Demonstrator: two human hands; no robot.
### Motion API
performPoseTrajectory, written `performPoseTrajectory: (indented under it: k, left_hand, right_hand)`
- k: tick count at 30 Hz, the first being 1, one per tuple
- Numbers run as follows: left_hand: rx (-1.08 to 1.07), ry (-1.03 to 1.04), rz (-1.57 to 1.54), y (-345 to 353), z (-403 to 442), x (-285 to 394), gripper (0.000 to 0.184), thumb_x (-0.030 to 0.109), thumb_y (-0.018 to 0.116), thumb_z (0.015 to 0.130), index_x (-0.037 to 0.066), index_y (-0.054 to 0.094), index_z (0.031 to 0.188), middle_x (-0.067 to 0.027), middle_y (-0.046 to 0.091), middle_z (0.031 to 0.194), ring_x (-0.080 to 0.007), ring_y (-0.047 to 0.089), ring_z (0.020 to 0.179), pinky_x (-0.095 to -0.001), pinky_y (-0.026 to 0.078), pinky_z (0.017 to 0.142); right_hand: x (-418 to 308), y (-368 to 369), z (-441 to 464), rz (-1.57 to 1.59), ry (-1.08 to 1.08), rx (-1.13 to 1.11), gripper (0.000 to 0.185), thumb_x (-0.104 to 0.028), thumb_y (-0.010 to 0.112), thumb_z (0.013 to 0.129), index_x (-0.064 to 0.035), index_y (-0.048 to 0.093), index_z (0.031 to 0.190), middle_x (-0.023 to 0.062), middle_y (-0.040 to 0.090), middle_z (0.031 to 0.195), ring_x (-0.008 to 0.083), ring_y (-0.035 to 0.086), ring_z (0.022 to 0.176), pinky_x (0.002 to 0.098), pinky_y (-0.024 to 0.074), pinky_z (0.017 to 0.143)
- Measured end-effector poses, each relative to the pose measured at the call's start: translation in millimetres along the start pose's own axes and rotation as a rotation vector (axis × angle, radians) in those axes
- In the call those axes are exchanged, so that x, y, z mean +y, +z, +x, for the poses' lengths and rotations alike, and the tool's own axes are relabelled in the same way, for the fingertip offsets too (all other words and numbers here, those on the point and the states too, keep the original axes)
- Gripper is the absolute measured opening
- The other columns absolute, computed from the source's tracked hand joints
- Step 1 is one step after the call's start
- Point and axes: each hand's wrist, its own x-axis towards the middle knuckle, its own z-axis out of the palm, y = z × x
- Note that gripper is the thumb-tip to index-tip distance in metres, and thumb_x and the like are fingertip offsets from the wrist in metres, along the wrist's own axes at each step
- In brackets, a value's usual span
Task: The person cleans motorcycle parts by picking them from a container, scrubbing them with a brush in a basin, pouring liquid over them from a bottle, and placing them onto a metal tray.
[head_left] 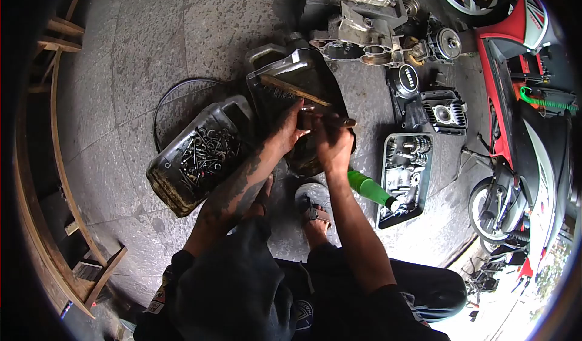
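Both hands are over a black cut-open jerrycan. My left hand is closed around a small part that I cannot make out, dark and partly hidden by the fingers. Beside it, my right hand grips a brown handle whose rounded end sticks out to the right; its other end is hidden between the hands. A wooden-backed wire brush lies across the jerrycan, bristles toward the left, just beyond my fingers. Close to my right wrist, a green bottle leans over the edge of a metal tray.
A second cut jerrycan at left holds many bolts and small parts. The metal tray at right contains gears. Engine cases, a cylinder head and a YAMAHA cover lie beyond. A red motorcycle stands right, a wooden bench left.
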Motion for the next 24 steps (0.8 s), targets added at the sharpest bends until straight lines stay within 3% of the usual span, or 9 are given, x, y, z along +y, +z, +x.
performPoseTrajectory:
  k: [4, 6, 10, 11, 13, 16, 19, 22, 24]
  left_hand:
    - [0.184, 0.067, 0.183, -11.8, 4.8, -1.5, 0.034, 0.045, 0.046, 0.093, 0.013, 0.058, 0.1, -0.0007, 0.065, 0.085, -0.0122, 0.064, 0.085, -0.0331, 0.048, 0.071]
    - [0.153, 0.152, 0.076, 1.4, -8.6, 3.9, 0.034, 0.039, 0.048, 0.094, 0.007, 0.056, 0.099, -0.0098, 0.065, 0.094, -0.0227, 0.066, 0.084, -0.0357, 0.056, 0.068]
    - [0.213, 0.184, -0.147, -0.5, 2.5, 5.0, 0.041, 0.043, 0.046, 0.094, 0.003, 0.056, 0.1, -0.0129, 0.064, 0.096, -0.0253, 0.066, 0.086, -0.0394, 0.056, 0.074]
    - [0.136, 0.183, -0.162, 7.1, -7.1, 11.1, 0.042, 0.043, 0.042, 0.095, 0.004, 0.056, 0.098, -0.0093, 0.064, 0.092, -0.0223, 0.066, 0.083, -0.0366, 0.055, 0.073]
    - [0.063, 0.18, -0.175, 1.9, -4.7, 7.9, 0.043, 0.044, 0.038, 0.097, 0.005, 0.056, 0.097, -0.0056, 0.064, 0.088, -0.0193, 0.066, 0.079, -0.0337, 0.054, 0.073]
    - [0.061, 0.183, -0.151, -5.1, 2.6, 5.4, 0.048, 0.047, 0.039, 0.095, 0.004, 0.058, 0.101, -0.0126, 0.063, 0.101, -0.023, 0.065, 0.086, -0.0398, 0.054, 0.076]
    - [0.281, 0.195, 0.041, -2.9, 8.9, 1.8, 0.045, 0.042, 0.031, 0.099, 0.005, 0.056, 0.094, -0.007, 0.062, 0.084, -0.0184, 0.062, 0.072, -0.0318, 0.053, 0.067]
    - [0.188, 0.125, -0.138, -2.5, 9.1, -0.2, 0.046, 0.046, 0.032, 0.098, 0.007, 0.056, 0.092, -0.0045, 0.061, 0.082, -0.0153, 0.058, 0.067, -0.0303, 0.05, 0.063]
    - [0.164, 0.265, -0.064, -14.3, 11.7, -3.6, 0.05, 0.052, 0.031, 0.096, 0.009, 0.055, 0.091, -0.0048, 0.06, 0.082, -0.0143, 0.055, 0.063, -0.0306, 0.05, 0.064]
  right_hand:
    - [8.5, -4.5, -3.1, 0.121, 0.034, -0.057, 0.019, -0.017, 0.064, 0.083, -0.0025, 0.066, 0.095, 0.0153, 0.069, 0.086, 0.0238, 0.068, 0.081, 0.0329, 0.0506, 0.071]
    - [-0.8, -13.8, 3.8, -0.043, 0.074, 0.022, 0.02, -0.019, 0.062, 0.084, -0.0019, 0.065, 0.094, 0.0193, 0.067, 0.082, 0.0302, 0.067, 0.078, 0.0365, 0.0516, 0.068]
    - [39.6, -3.0, 5.8, -0.369, -0.001, 0.044, 0.019, -0.02, 0.061, 0.084, -0.0025, 0.064, 0.091, 0.0235, 0.064, 0.079, 0.0388, 0.064, 0.076, 0.0433, 0.0512, 0.064]
    - [49.6, 2.2, -0.2, -0.424, -0.01, -0.045, 0.018, -0.019, 0.06, 0.084, -0.0026, 0.064, 0.091, 0.0242, 0.063, 0.079, 0.0402, 0.062, 0.076, 0.0452, 0.0506, 0.064]
    - [37.8, 1.5, -0.3, -0.378, -0.042, -0.091, 0.017, -0.017, 0.06, 0.084, -0.0029, 0.064, 0.092, 0.021, 0.065, 0.078, 0.0385, 0.064, 0.076, 0.0432, 0.0511, 0.065]
    - [4.7, -8.3, 7.4, -0.136, 0.005, 0.04, 0.015, -0.014, 0.059, 0.084, -0.0019, 0.064, 0.092, 0.0186, 0.066, 0.08, 0.0355, 0.066, 0.076, 0.0394, 0.0512, 0.065]
    - [-2.6, 4.9, 7.5, 0.169, -0.044, 0.13, 0.014, -0.012, 0.058, 0.086, -0.0008, 0.064, 0.092, 0.0175, 0.067, 0.081, 0.0318, 0.067, 0.076, 0.0355, 0.0506, 0.066]
    - [-10.4, 8.7, -0.4, -0.027, -0.033, -0.06, 0.019, -0.015, 0.061, 0.084, -0.0002, 0.064, 0.095, 0.0199, 0.067, 0.085, 0.0329, 0.067, 0.079, 0.036, 0.0508, 0.066]
    - [-21.8, 1.9, 0.9, -0.08, -0.023, -0.125, 0.02, -0.016, 0.063, 0.082, -0.0006, 0.065, 0.095, 0.0189, 0.067, 0.084, 0.0325, 0.067, 0.079, 0.0361, 0.051, 0.066]
